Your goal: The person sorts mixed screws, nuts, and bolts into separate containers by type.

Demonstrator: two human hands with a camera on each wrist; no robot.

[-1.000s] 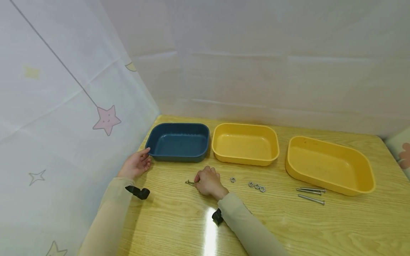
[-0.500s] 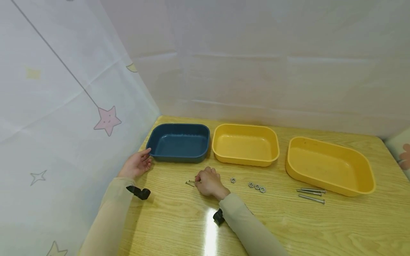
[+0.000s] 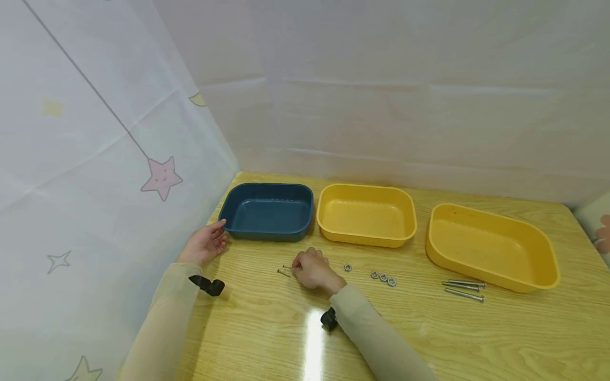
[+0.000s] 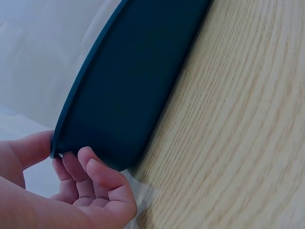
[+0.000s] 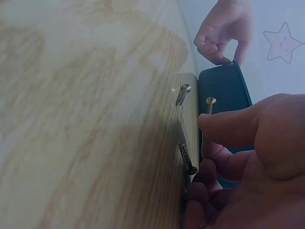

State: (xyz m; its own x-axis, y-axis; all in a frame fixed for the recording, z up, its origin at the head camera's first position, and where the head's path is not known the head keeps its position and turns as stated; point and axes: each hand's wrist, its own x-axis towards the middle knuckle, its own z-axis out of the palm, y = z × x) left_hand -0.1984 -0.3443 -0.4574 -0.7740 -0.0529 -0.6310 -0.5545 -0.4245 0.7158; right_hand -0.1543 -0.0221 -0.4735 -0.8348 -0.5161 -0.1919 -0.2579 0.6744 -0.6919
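Note:
My left hand [image 3: 204, 244] grips the near left corner of a dark blue tray [image 3: 267, 237], thumb at the rim [image 4: 76, 88] and the other fingers curled below it. Low over the table, my right hand [image 3: 314, 270] pinches a small screw [image 5: 210, 104] between thumb and forefinger, head showing and lower part hidden by the thumb. Beside these fingers, two more screws lie on the wood: one silvery screw [image 5: 183, 94] and one dark-looking screw [image 5: 187, 158]. In the head view a loose screw [image 3: 283, 273] shows just left of the right hand.
A yellow tray [image 3: 367, 239] stands right of the blue one, and another yellow tray [image 3: 476, 270] sits angled farther right. A lone nut [image 3: 348, 268] and a row of three nuts [image 3: 383, 277] lie right of the hand. Long bolts [image 3: 463, 295] rest before the right tray.
My right hand has shifted very slightly right, and the screw at its fingertips has come apart from the other screws. My left hand keeps its grip on the blue tray.

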